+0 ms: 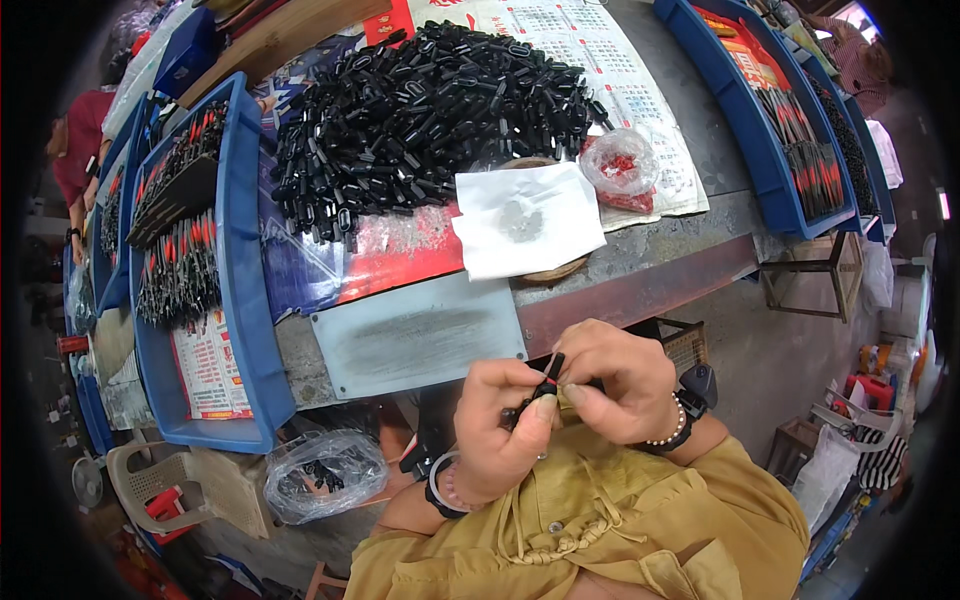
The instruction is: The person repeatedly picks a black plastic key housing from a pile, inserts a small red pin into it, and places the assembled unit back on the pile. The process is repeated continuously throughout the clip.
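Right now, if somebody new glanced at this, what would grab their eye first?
Probably the great heap of small black pieces, spread over printed paper at the top centre. Next might be the large blue tray on the left, holding black and red-orange pieces, and the bright white sheet just nearer than the heap. Lower down, the left hand and right hand meet at a small black part.

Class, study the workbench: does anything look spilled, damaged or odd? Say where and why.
The pale plate at the near edge of the workbench looks stained: a dark smear covers its middle. Beyond it, the white sheet has a greyish patch of unclear cause.
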Tool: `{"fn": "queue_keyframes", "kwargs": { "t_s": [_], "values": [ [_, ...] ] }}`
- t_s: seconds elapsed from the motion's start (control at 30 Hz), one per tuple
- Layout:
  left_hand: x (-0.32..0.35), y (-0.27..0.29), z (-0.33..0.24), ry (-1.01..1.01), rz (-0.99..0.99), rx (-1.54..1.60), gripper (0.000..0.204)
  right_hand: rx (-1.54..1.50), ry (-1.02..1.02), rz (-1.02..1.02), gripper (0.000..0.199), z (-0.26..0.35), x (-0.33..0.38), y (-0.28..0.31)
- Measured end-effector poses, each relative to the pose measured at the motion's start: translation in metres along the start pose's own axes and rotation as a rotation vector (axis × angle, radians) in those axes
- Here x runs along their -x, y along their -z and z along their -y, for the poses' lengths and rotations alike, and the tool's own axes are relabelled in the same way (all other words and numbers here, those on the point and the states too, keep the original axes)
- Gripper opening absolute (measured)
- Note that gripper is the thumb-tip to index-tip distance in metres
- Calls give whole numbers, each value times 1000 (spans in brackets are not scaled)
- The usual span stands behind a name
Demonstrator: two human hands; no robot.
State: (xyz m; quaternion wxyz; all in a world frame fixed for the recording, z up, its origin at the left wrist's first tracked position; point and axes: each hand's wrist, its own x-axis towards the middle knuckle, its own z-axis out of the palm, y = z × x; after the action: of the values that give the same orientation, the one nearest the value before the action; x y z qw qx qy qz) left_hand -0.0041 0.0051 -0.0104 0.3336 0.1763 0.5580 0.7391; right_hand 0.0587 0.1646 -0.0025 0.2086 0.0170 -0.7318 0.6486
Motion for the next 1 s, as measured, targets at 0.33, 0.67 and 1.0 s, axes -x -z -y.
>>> {"fn": "queue_keyframes", "kwargs": {
  "t_s": [0.33,0.67,1.0],
  "values": [
    [-6,3,-8,175,79,262,30,-577,-482,-34,16,-9,-3,1],
    [-9,8,-9,382,4,368,26,-398,-398,58,12,1,-13,-13],
    [-27,64,-43,439,-363,900,26,-302,-347,4,12,4,-26,-16]
  ]
}}
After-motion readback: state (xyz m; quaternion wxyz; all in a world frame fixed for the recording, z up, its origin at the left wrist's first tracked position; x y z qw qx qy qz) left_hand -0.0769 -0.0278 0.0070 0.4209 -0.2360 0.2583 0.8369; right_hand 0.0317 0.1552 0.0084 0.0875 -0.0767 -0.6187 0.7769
